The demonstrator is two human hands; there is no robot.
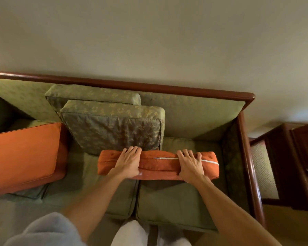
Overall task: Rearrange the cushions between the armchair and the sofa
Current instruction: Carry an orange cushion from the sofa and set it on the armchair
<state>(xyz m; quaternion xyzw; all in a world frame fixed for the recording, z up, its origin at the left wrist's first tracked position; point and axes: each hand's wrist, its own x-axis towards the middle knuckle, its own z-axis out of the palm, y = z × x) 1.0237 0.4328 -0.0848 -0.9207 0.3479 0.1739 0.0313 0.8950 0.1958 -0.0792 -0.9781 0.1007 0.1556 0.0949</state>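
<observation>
Green sofa (176, 199) seats fill your view; your left hand (127, 161) and right hand (190, 165) both curl their fingers over the orange cushion (158, 166), held edge-up above the seat, just before a patterned green cushion (114, 128).

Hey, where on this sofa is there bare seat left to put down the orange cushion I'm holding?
Free: the right seat, bordered by the wooden armrest, the backrest and the front edge. Crowded: the left end under the big orange cushion, and the middle back, where two green patterned cushions lean. Both hands, left hand and right hand, grip the held orange cushion.
</observation>
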